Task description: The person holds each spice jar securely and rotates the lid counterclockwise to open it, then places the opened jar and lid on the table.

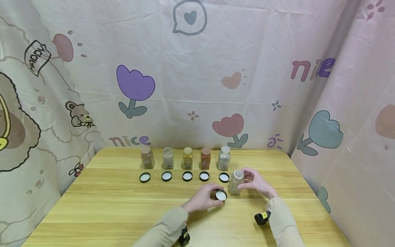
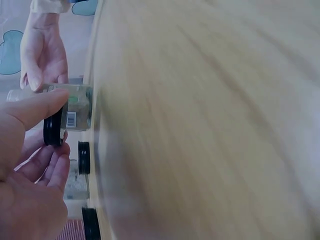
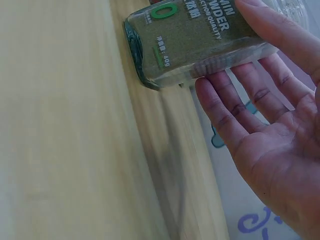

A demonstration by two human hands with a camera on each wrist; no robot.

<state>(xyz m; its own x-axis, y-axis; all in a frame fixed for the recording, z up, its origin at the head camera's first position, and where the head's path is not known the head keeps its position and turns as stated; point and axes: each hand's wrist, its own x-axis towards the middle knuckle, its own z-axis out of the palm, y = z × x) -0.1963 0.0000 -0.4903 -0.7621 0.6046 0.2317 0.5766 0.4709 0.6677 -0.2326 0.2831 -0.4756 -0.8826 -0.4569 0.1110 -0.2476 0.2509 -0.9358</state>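
Observation:
My left hand (image 1: 203, 199) pinches a round black lid (image 1: 220, 195) between thumb and fingers, its white inside facing up toward the head camera. Just to the right, a clear glass spice jar (image 1: 235, 187) of greenish-brown powder has its mouth uncovered. My right hand (image 1: 253, 181) grips this jar from the right, thumb on one side and fingers on the other. The right wrist view shows the jar's printed label (image 3: 200, 30), partly covered by the thumb. Whether the jar's base touches the table I cannot tell.
Several spice jars stand in a row at the table's back, among them a yellow one (image 1: 187, 158) and a red-brown one (image 1: 205, 159). Black lids, such as this one (image 1: 187, 176), lie in front of them. A printed curtain (image 1: 185, 79) hangs behind the wooden table (image 1: 108, 206).

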